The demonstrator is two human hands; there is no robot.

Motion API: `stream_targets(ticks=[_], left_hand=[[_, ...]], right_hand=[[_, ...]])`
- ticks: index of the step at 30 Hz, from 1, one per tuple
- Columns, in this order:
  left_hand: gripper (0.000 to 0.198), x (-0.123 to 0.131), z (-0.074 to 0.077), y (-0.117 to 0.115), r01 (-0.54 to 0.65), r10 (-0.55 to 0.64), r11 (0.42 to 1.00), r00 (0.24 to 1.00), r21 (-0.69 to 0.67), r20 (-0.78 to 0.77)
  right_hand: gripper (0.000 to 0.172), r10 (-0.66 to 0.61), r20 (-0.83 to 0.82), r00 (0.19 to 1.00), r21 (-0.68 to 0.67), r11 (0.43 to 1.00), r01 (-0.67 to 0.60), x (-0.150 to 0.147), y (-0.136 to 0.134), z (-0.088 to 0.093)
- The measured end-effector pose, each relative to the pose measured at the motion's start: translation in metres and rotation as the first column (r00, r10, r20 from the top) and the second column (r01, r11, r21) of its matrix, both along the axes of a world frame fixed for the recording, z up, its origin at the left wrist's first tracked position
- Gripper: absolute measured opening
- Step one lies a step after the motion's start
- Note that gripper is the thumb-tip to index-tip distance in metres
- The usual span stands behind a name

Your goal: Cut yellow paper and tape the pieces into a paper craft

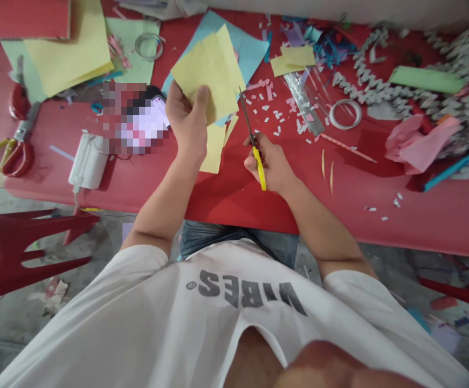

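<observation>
My left hand (pixel 188 121) pinches a stack of pale yellow paper sheets (pixel 208 75) between thumb and fingers, holding it up above the red table (pixel 234 199). My right hand (pixel 264 164) grips a pair of yellow-handled scissors (pixel 259 168). Their thin metal blades (pixel 246 116) point up and away, close beside the right edge of the paper. I cannot tell whether the blades touch it. One yellow strip (pixel 213 148) hangs below the stack, near my left wrist. Small paper scraps (pixel 269 110) are scattered on the table to the right of the stack.
Coloured paper sheets, a phone (pixel 156 118), a white plug adapter (pixel 89 161), red-handled scissors (pixel 10 156) and tape rolls (pixel 345 114) lie on the table. Grey paper chains (pixel 364 91) pile up at the right. A red plastic stool (pixel 12 242) stands on the floor at the left.
</observation>
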State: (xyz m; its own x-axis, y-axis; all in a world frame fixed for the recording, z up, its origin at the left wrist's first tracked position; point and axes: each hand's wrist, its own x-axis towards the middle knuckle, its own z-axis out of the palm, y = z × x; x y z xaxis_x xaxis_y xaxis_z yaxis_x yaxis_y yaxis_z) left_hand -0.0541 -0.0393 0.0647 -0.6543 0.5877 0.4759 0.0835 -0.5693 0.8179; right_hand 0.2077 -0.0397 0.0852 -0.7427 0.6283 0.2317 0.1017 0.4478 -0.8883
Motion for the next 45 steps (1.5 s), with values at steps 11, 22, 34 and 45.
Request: stream_targets(ticks=[11,22,34,45], left_hand=[[0.087,0.011,0.001,0.0,0.094,-0.092,0.992,0.995,-0.089,0.025],[0.052,0.031,0.015,-0.011,0.118,-0.116,0.993,0.985,0.009,-0.125],[0.059,0.04,0.015,-0.012,0.044,-0.051,0.998,0.989,-0.054,-0.136],[0.067,0.041,0.011,-0.013,0.119,-0.128,0.988,0.987,-0.094,-0.098]], right_hand=[[0.061,-0.022,-0.035,0.999,-0.087,0.996,0.019,-0.002,-0.001,-0.002],[0.065,-0.056,-0.119,0.991,-0.158,0.987,0.037,-0.004,-0.003,-0.005],[0.074,-0.081,-0.069,0.994,-0.204,0.977,0.065,-0.004,-0.005,0.002],[0.066,-0.082,-0.099,0.992,-0.216,0.974,0.059,-0.003,-0.006,0.005]])
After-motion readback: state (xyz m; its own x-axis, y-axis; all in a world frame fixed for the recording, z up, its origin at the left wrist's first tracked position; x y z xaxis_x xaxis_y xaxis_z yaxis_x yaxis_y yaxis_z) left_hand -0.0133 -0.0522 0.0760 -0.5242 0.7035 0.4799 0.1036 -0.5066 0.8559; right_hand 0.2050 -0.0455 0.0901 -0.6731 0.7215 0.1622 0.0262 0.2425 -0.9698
